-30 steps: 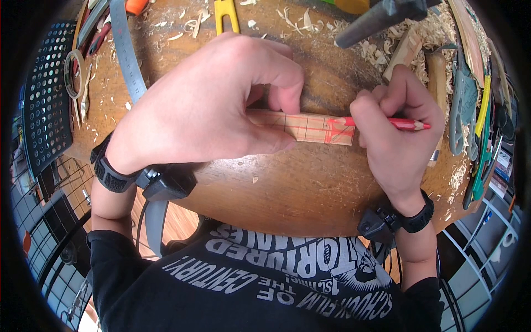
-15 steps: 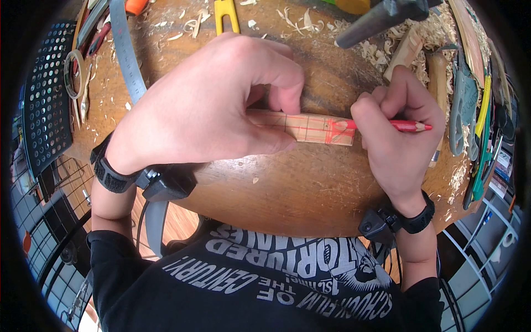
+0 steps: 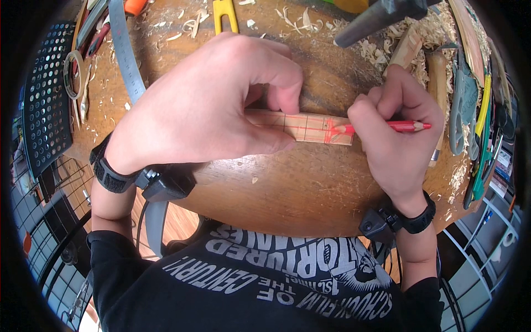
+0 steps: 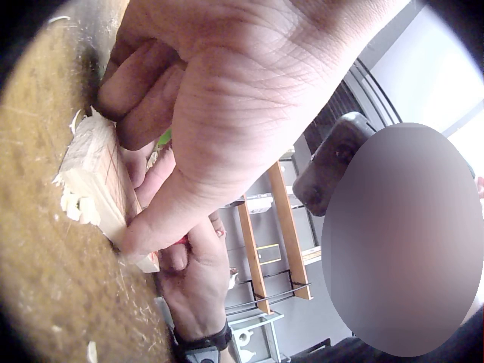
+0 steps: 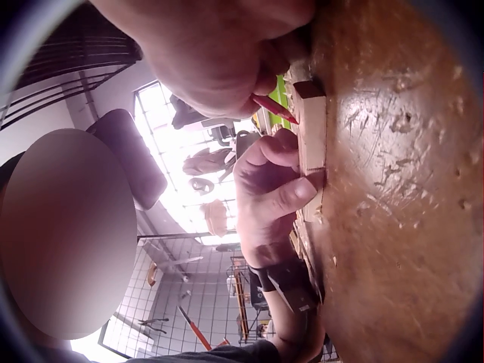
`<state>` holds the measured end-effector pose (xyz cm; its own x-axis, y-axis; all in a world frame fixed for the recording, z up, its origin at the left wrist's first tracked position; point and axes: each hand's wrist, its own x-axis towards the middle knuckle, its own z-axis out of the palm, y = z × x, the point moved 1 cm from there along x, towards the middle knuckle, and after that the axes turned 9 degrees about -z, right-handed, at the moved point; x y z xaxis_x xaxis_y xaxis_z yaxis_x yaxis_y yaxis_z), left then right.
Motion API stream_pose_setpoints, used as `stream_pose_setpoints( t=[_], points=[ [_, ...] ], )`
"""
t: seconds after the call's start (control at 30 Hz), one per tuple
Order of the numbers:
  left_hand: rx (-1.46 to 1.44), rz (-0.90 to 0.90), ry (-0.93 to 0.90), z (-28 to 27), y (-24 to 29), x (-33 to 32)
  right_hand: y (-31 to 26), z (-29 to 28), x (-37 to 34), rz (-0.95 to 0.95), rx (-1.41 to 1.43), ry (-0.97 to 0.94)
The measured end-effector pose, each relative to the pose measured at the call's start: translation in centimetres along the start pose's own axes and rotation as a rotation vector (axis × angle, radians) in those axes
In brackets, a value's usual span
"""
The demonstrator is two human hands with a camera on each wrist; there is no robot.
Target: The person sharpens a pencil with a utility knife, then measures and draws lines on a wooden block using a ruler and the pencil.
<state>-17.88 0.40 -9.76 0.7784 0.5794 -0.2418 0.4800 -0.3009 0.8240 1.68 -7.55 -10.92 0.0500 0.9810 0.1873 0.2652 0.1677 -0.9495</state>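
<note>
My left hand (image 3: pixel 204 105) pinches a small block of wood (image 3: pixel 312 128) with the thumb along its near edge and the fingers at its far edge. Red and dark lines cross the block's top face, thickest towards its right end. In my right hand (image 3: pixel 395 133) is a red pencil (image 3: pixel 412 126), slanted low with its point at that marked end. The right wrist view shows the pencil tip (image 5: pixel 291 119) at the block's face. In the left wrist view the block (image 4: pixel 98 174) sits on the tabletop, with rough, splintered wood at its near end. The left palm hides the block's left part.
A steel ruler (image 3: pixel 127 61) lies beyond the left wrist, near a tape roll (image 3: pixel 74 72) and a perforated black sheet (image 3: pixel 47 94). A dark metal bar (image 3: pixel 381 22) juts in at the top. Wood shavings (image 3: pixel 376 52) and several tools crowd the right side.
The pencil point has shifted slightly towards the body over the block's marked end, the right fingers moving a little with it. The left hand and block hold their place.
</note>
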Motion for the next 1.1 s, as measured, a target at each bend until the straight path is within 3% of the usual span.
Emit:
stream_pose_setpoints(
  t=[0.37, 0.83, 1.1],
  points=[
    [0.014, 0.003, -0.01, -0.02, -0.02, 0.04, -0.03, 0.0, 0.0, 0.018, -0.071, -0.042],
    [-0.008, -0.009, 0.01, 0.05, 0.08, -0.01, -0.32, 0.26, 0.0, 0.078, 0.053, -0.027],
    [0.004, 0.008, 0.007, 0.01, -0.02, 0.03, -0.06, 0.17, 0.09, 0.0, 0.002, -0.047]
  ],
)
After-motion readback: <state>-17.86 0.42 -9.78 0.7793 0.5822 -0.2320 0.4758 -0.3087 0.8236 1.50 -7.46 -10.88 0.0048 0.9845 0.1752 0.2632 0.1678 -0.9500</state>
